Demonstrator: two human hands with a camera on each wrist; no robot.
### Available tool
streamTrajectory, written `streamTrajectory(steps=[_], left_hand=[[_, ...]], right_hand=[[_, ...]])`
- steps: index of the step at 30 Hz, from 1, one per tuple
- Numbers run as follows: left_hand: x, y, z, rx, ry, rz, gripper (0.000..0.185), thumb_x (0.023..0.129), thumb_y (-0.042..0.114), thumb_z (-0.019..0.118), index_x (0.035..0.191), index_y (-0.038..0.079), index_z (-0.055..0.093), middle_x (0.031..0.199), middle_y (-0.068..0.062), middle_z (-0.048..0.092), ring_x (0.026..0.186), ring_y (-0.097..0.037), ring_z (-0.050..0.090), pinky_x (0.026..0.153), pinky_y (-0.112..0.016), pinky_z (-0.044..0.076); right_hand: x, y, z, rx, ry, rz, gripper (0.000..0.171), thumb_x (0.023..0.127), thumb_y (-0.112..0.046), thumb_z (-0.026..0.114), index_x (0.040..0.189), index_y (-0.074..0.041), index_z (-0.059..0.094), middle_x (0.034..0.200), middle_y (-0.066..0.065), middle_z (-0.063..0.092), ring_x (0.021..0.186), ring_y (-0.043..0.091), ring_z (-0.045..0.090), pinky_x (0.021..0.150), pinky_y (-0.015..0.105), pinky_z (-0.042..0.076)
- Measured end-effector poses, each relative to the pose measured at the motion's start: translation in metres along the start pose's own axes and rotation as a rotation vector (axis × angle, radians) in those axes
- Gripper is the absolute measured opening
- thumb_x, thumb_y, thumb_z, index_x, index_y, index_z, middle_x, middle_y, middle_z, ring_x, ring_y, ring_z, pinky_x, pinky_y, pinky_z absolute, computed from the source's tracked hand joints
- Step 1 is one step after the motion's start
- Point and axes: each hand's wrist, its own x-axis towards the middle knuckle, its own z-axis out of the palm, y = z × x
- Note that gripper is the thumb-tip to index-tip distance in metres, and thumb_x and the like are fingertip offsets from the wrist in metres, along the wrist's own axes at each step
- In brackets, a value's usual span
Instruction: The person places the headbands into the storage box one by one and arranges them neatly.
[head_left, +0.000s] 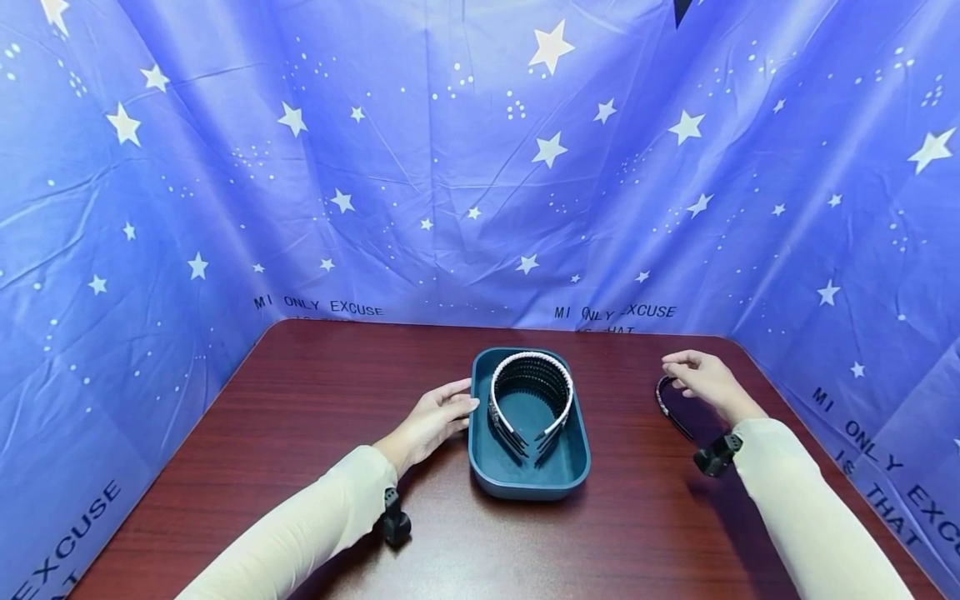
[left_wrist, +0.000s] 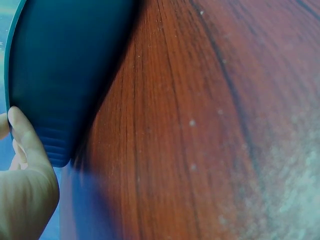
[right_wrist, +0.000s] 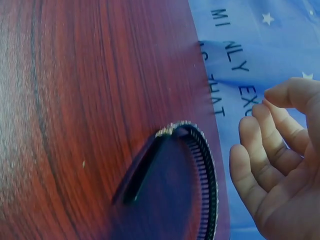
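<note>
Several headbands [head_left: 570, 387], a white braided one on top and black toothed ones beneath, lie stacked inside a dark teal bin [head_left: 529, 487]. My left hand [head_left: 431, 421] touches the bin's left side with its fingers extended. In the left wrist view, the thumb rests against the bin wall [left_wrist: 65, 65] near the rim. A separate black headband [right_wrist: 212, 190] with comb teeth and a glittery outer face is on the table at the right. Just over its far end, my right hand [head_left: 708, 385] hovers with loosely bent fingers; the right wrist view shows nothing between them.
The dark red wood-grain table [head_left: 300, 400] carries the bin near its middle. Blue star-printed cloth [head_left: 420, 208] hangs behind the table and along both sides. A small black camera [head_left: 717, 455] is strapped at the right wrist, another [head_left: 395, 518] at the left.
</note>
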Motion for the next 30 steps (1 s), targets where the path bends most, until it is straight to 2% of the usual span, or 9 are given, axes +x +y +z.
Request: streamTrajectory(steps=[7, 14, 19, 20, 22, 25, 27, 30], left_hand=[[0.000, 0.000, 0.000, 0.000, -0.004, 0.003, 0.058, 0.096, 0.005, 0.067, 0.149, 0.002, 0.044, 0.115, -0.012, 0.062, 0.095, -0.014, 0.063, 0.078, -0.022, 0.054], [0.000, 0.000, 0.000, 0.000, -0.003, 0.007, 0.058, 0.096, 0.005, 0.066, 0.149, 0.001, 0.043, 0.116, -0.013, 0.061, 0.097, -0.015, 0.063, 0.078, -0.022, 0.054], [0.000, -0.002, -0.001, -0.002, 0.008, 0.011, 0.058, 0.096, 0.004, 0.066, 0.149, 0.000, 0.043, 0.116, -0.014, 0.062, 0.095, -0.014, 0.063, 0.077, -0.021, 0.054], [0.000, -0.002, -0.001, -0.002, 0.008, 0.012, 0.058, 0.096, 0.004, 0.066, 0.149, 0.000, 0.043, 0.116, -0.015, 0.061, 0.095, -0.014, 0.063, 0.077, -0.021, 0.054], [0.000, -0.002, -0.001, -0.002, 0.005, 0.013, 0.058, 0.096, 0.004, 0.065, 0.149, 0.000, 0.043, 0.117, -0.016, 0.061, 0.095, -0.014, 0.063, 0.077, -0.021, 0.054], [0.000, -0.002, 0.000, 0.000, -0.001, 0.012, 0.058, 0.096, 0.004, 0.065, 0.149, 0.000, 0.043, 0.118, -0.016, 0.060, 0.096, -0.014, 0.063, 0.078, -0.021, 0.054], [0.000, -0.002, 0.000, 0.002, -0.002, 0.012, 0.058, 0.096, 0.004, 0.065, 0.149, 0.000, 0.043, 0.116, -0.014, 0.061, 0.096, -0.015, 0.063, 0.078, -0.022, 0.054], [0.001, -0.002, 0.000, 0.001, 0.000, 0.010, 0.058, 0.096, 0.004, 0.066, 0.149, 0.000, 0.043, 0.113, -0.011, 0.062, 0.097, -0.015, 0.063, 0.078, -0.022, 0.054]], right_hand=[[-0.004, 0.012, -0.010, 0.022, 0.021, 0.026, 0.047, 0.105, -0.022, 0.052, 0.133, 0.016, 0.050, 0.125, 0.036, 0.058, 0.095, 0.031, 0.069, 0.072, 0.033, 0.058], [-0.010, 0.022, -0.026, 0.021, 0.044, 0.076, 0.051, 0.106, -0.025, 0.047, 0.136, 0.017, 0.046, 0.127, 0.037, 0.056, 0.093, 0.021, 0.068, 0.072, 0.030, 0.057], [-0.013, 0.033, -0.032, -0.017, 0.124, 0.112, 0.053, 0.105, -0.028, 0.048, 0.137, 0.014, 0.048, 0.126, 0.035, 0.058, 0.086, 0.010, 0.065, 0.070, 0.026, 0.056], [-0.013, 0.036, -0.033, -0.044, 0.147, 0.116, 0.052, 0.105, -0.029, 0.048, 0.136, 0.013, 0.050, 0.125, 0.034, 0.059, 0.087, 0.012, 0.064, 0.070, 0.028, 0.056], [-0.014, 0.040, -0.035, -0.091, 0.181, 0.136, 0.054, 0.104, -0.032, 0.049, 0.136, 0.012, 0.051, 0.128, 0.034, 0.057, 0.100, 0.027, 0.064, 0.081, 0.039, 0.055], [-0.016, 0.045, -0.037, -0.143, 0.196, 0.173, 0.061, 0.104, -0.040, 0.048, 0.137, 0.011, 0.051, 0.140, 0.036, 0.046, 0.125, 0.051, 0.046, 0.098, 0.058, 0.043], [-0.018, 0.048, -0.038, -0.143, 0.190, 0.197, 0.066, 0.103, -0.044, 0.046, 0.139, 0.011, 0.049, 0.146, 0.038, 0.037, 0.134, 0.057, 0.030, 0.105, 0.066, 0.031], [-0.021, 0.053, -0.038, -0.144, 0.188, 0.226, 0.070, 0.103, -0.048, 0.047, 0.140, 0.011, 0.047, 0.148, 0.039, 0.033, 0.135, 0.059, 0.025, 0.106, 0.067, 0.028]])
